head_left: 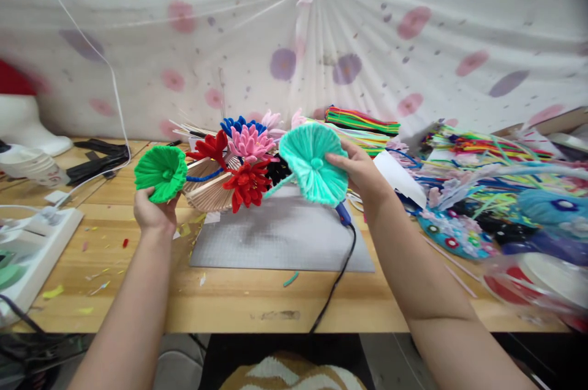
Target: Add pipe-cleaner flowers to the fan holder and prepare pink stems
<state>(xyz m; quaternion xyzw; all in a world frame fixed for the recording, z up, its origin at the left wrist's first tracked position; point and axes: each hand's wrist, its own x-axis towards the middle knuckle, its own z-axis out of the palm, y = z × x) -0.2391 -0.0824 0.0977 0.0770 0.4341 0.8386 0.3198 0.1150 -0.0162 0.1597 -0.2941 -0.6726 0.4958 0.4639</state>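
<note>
My left hand [154, 211] is closed round the base of a bright green pipe-cleaner trumpet flower [160, 172], held up above the wooden table [138, 267]. My right hand [361, 172] grips the edge of a larger teal pipe-cleaner flower [312, 163], whose open face is turned toward me and whose thin teal stem [278, 187] points down to the left. Between the two flowers, behind them, stands a bunch of finished red, pink and blue pipe-cleaner flowers [243, 157] on wooden sticks.
A grey cutting mat [280, 237] lies under the hands. A glue gun with a black cord [342, 237] sits by the right wrist. Stacks of coloured pipe cleaners [362, 120] and craft pieces [459, 231] crowd the right; a power strip [41, 237] lies at left.
</note>
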